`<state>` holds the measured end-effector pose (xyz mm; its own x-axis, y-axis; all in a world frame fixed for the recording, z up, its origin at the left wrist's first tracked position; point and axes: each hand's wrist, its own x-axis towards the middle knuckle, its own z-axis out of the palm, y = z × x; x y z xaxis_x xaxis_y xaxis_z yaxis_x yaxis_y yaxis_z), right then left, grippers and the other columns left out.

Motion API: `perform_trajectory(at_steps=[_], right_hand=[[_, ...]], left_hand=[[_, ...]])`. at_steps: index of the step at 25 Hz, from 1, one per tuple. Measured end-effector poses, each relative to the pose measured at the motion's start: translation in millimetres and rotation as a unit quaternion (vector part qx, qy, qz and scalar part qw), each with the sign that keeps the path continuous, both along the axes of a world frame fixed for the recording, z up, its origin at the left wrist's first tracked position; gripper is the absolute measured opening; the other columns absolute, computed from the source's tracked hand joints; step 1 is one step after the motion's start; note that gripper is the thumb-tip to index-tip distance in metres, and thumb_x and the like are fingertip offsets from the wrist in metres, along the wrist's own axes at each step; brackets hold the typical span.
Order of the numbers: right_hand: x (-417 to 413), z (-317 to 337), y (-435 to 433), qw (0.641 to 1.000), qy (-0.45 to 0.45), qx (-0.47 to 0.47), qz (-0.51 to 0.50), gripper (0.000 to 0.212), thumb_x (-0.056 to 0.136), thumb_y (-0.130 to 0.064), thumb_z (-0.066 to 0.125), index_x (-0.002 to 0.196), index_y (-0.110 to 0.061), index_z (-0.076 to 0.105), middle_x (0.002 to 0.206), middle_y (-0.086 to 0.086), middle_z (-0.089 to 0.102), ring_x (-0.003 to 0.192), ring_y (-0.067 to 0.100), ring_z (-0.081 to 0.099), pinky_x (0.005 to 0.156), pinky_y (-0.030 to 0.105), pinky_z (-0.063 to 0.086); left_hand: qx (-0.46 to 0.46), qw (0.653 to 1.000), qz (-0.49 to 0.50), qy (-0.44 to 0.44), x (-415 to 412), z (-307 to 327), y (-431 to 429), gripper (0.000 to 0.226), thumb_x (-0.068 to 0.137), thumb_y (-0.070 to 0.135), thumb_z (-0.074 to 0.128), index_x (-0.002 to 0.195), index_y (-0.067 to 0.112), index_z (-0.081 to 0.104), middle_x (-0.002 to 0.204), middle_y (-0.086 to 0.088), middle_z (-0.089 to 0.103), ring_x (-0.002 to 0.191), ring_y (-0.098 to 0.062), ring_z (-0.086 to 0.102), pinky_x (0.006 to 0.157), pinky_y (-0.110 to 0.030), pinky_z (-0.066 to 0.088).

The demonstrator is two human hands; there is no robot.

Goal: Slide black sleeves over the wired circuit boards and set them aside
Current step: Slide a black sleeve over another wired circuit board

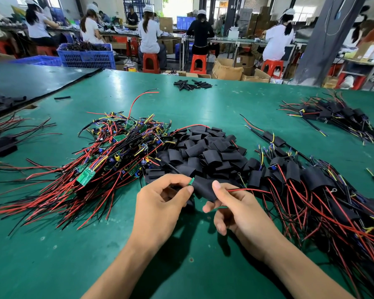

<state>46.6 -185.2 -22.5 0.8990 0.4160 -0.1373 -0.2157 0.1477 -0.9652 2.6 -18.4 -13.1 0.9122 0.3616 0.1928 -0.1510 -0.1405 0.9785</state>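
Green table (203,104) — sleeves (203,147), workshop, red stools (198,63)

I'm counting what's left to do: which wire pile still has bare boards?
The centre-left pile: green boards show uncovered among its red and black wires. The near-right pile and the far-right pile show black sleeves instead.
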Motion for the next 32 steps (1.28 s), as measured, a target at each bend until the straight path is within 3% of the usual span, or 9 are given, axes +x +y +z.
perform_trajectory(at_steps=[5, 10, 14, 18, 22, 28, 32], right_hand=[[-0.4, 0.7, 0.2, 0.998, -0.056, 0.008, -0.027, 0.032, 0.077, -0.042, 0.071, 0.102, -0.022, 0.076, 0.086, 0.006, 0.07, 0.045, 0.018, 0.052, 0.046, 0.024, 0.042], [2.8, 3.2, -4.0, 0.997, -0.06, 0.049, -0.027, 0.03, 0.076, -0.029, 0.076, 0.104, -0.018, 0.077, 0.088, 0.012, 0.059, 0.056, 0.021, 0.06, 0.054, 0.026, 0.049], [3.1, 4.1, -4.2, 0.995, -0.083, 0.044, -0.027, 0.023, 0.08, -0.028, 0.079, 0.101, -0.02, 0.076, 0.077, 0.009, 0.059, 0.059, 0.021, 0.06, 0.056, 0.027, 0.049], [5.4, 4.5, -6.9, 0.994, -0.086, 0.058, -0.026, 0.029, 0.079, -0.017, 0.074, 0.108, -0.021, 0.075, 0.076, 0.003, 0.063, 0.059, 0.023, 0.06, 0.058, 0.027, 0.052], [7.2, 2.7, -9.4, 0.994, -0.093, 0.045, -0.029, 0.032, 0.078, -0.016, 0.075, 0.11, -0.02, 0.074, 0.071, 0.013, 0.065, 0.061, 0.025, 0.062, 0.063, 0.029, 0.053], [7.0, 1.3, -7.9, 0.991, -0.119, 0.034, -0.051, 0.027, 0.076, -0.012, 0.076, 0.103, -0.015, 0.076, 0.088, 0.015, 0.076, 0.077, 0.029, 0.074, 0.073, 0.028, 0.058], [2.5, -1.0, -2.6, 0.991, -0.103, 0.075, -0.046, 0.03, 0.076, -0.015, 0.079, 0.105, -0.011, 0.074, 0.1, 0.02, 0.076, 0.092, 0.037, 0.074, 0.078, 0.031, 0.059]], left_hand=[[-0.09, 0.996, -0.019, 0.018, 2.5, -0.3, -0.8, 0.005, 0.089, 0.013, 0.071, 0.086, 0.009, 0.071, 0.075, -0.007, 0.072, 0.061, -0.019, 0.066, 0.055, -0.026, 0.052], [-0.236, 0.96, -0.091, 0.123, 6.6, -1.9, 3.3, 0.024, 0.087, 0.021, 0.072, 0.097, 0.0, 0.069, 0.088, -0.017, 0.073, 0.061, -0.022, 0.066, 0.055, -0.026, 0.056], [-0.292, 0.938, -0.134, 0.134, 5.9, -1.3, 5.3, 0.027, 0.073, 0.016, 0.078, 0.096, 0.005, 0.073, 0.09, -0.018, 0.074, 0.062, -0.02, 0.068, 0.055, -0.024, 0.056], [-0.294, 0.941, -0.132, 0.104, 6.0, -0.6, 7.0, 0.018, 0.067, 0.016, 0.079, 0.085, 0.015, 0.079, 0.087, -0.017, 0.072, 0.062, -0.021, 0.068, 0.055, -0.025, 0.055], [-0.273, 0.951, -0.125, 0.078, 6.0, -1.1, 6.7, 0.019, 0.067, 0.019, 0.079, 0.086, 0.014, 0.079, 0.084, -0.016, 0.07, 0.061, -0.022, 0.066, 0.051, -0.026, 0.052], [-0.227, 0.962, -0.137, 0.073, 2.9, -0.9, 6.8, 0.011, 0.068, 0.017, 0.078, 0.079, 0.016, 0.077, 0.076, -0.016, 0.068, 0.062, -0.021, 0.065, 0.049, -0.025, 0.051], [-0.252, 0.955, -0.141, 0.067, 3.0, -1.6, 7.1, 0.015, 0.066, 0.019, 0.08, 0.081, 0.018, 0.077, 0.079, -0.013, 0.069, 0.064, -0.02, 0.065, 0.05, -0.024, 0.05]])
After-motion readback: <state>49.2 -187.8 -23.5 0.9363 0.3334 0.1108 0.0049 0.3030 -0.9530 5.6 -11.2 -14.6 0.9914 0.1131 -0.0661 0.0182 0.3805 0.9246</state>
